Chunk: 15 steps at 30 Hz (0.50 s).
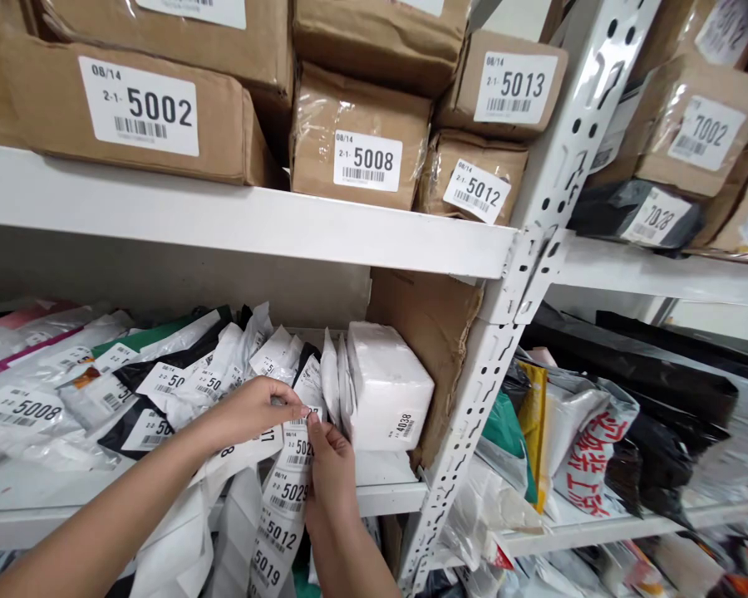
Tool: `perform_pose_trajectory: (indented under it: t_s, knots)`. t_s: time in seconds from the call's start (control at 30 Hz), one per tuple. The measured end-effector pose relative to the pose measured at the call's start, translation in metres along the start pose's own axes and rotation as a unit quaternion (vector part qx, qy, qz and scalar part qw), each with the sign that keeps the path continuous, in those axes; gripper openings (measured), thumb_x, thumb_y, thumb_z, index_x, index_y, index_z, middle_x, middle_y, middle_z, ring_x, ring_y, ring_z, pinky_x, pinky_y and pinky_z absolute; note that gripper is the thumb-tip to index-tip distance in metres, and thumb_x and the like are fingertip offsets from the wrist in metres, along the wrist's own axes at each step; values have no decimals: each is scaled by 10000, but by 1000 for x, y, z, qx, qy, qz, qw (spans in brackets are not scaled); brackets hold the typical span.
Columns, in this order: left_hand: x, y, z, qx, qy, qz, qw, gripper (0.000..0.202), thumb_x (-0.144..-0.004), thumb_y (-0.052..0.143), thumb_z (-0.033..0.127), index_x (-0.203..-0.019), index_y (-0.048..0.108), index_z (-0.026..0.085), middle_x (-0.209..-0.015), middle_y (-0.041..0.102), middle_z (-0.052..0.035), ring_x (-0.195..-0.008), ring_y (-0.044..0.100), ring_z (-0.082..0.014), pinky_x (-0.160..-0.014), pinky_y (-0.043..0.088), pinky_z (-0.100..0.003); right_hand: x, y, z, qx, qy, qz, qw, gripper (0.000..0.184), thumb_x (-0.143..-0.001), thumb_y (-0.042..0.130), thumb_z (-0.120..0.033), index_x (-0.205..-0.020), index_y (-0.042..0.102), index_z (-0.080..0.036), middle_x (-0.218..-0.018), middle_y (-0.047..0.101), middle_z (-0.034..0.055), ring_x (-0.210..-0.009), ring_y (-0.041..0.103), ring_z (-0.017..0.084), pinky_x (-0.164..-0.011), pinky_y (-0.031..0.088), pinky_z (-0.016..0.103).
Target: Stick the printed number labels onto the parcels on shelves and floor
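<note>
A long strip of white printed labels (pixel 283 502) hangs in front of the shelf, with numbers such as 5029, 5012 and 5019 on it. My left hand (pixel 258 411) reaches in from the lower left and pinches the strip's top end between thumb and fingers. My right hand (pixel 332 465) pinches the same end from the right, its thumb close to the left hand's fingertips. More of the label paper (pixel 174 531) hangs in folds below my left forearm. Just behind the hands, plastic mailing bags (pixel 190 378) with number labels stand packed on the shelf.
A white box (pixel 386 386) labelled 4038 stands right of the bags, beside a cardboard sheet (pixel 427 332). Brown boxes (pixel 361 124) fill the shelf above. A perforated white post (pixel 474 415) separates this bay from another with more bags (pixel 592 448).
</note>
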<state>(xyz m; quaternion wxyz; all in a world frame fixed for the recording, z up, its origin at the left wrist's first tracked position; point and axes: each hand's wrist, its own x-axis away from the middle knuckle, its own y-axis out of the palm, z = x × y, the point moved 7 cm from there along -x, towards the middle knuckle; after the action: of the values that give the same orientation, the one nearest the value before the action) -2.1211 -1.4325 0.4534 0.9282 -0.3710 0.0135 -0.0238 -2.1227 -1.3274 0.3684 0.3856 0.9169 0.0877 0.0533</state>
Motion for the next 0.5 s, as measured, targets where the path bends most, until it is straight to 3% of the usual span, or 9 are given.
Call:
perform_pose_trajectory:
  t_s: [0.17, 0.27, 0.4, 0.5]
  knots:
    - [-3, 1, 0, -17, -4, 2, 1000, 378, -702, 618, 557, -808, 706, 204, -849, 699, -28, -803, 605, -228, -646, 391, -277, 2, -7, 3, -50, 18, 51, 997, 385, -539, 833, -452, -571, 544, -200, -527, 624, -22, -538, 595, 153, -615, 504, 298]
    - [-1, 1, 3, -42, -8, 6, 999, 381, -711, 599, 560, -807, 689, 202, -775, 648, -15, -673, 549, -186, -562, 334, -259, 5, -8, 1, -27, 16, 35, 999, 345, -530, 839, -430, -653, 634, -181, -570, 652, -18, -586, 611, 151, -653, 514, 288]
    - [-1, 2, 7, -65, 1, -3, 998, 383, -719, 577, 560, -781, 657, 191, -678, 555, 9, -575, 458, -145, -536, 304, -251, 8, -11, -5, 6, -35, 22, 999, 343, -556, 824, -374, -814, 713, -177, -763, 726, 9, -727, 648, 160, -770, 515, 286]
    - [-3, 1, 6, -51, -4, -8, 999, 408, -680, 598, 569, -800, 653, 183, -710, 534, 9, -590, 450, -145, -549, 317, -253, 7, -10, -1, 0, -13, 13, 1000, 301, -564, 811, -363, -777, 712, -176, -752, 731, 22, -717, 658, 174, -739, 518, 296]
